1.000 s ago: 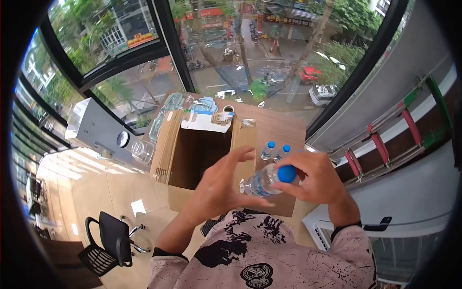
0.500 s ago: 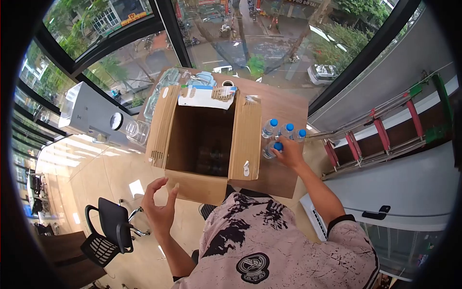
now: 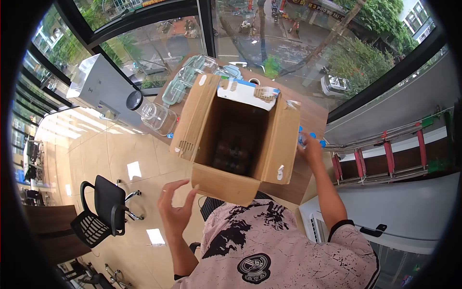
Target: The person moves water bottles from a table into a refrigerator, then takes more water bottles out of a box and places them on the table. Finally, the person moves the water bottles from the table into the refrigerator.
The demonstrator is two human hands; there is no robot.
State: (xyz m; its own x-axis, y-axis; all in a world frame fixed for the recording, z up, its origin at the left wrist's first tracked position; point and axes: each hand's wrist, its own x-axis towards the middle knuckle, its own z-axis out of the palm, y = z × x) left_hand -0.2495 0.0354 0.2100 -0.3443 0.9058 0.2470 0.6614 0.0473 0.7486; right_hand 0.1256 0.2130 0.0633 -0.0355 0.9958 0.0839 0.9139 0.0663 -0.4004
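Note:
An open cardboard box (image 3: 281, 139) stands on the table with its flaps folded outward. Dark, bottle-like shapes show faintly at its bottom. Past the box's right flap, my right hand (image 3: 313, 150) has its fingers closed around a clear water bottle (image 3: 301, 140), partly hidden by the hand and the flap. Other bottles with blue caps (image 3: 312, 135) stand close around those fingers. My left hand (image 3: 175, 204) is beside the box's near flap (image 3: 224, 184), thumb and fingers apart, holding nothing.
Glass food containers (image 3: 185, 79) lie on the wooden table (image 3: 301, 176) behind the box, with a large clear jar (image 3: 161, 119) to its left. A ladder (image 3: 387, 149) lies along the right wall. An office chair (image 3: 110, 204) is on the floor at left.
My view has turned, so the box appears farther right and hides more of the bottles. My right hand remains at the bottles. My left hand stays open near the box's front flap.

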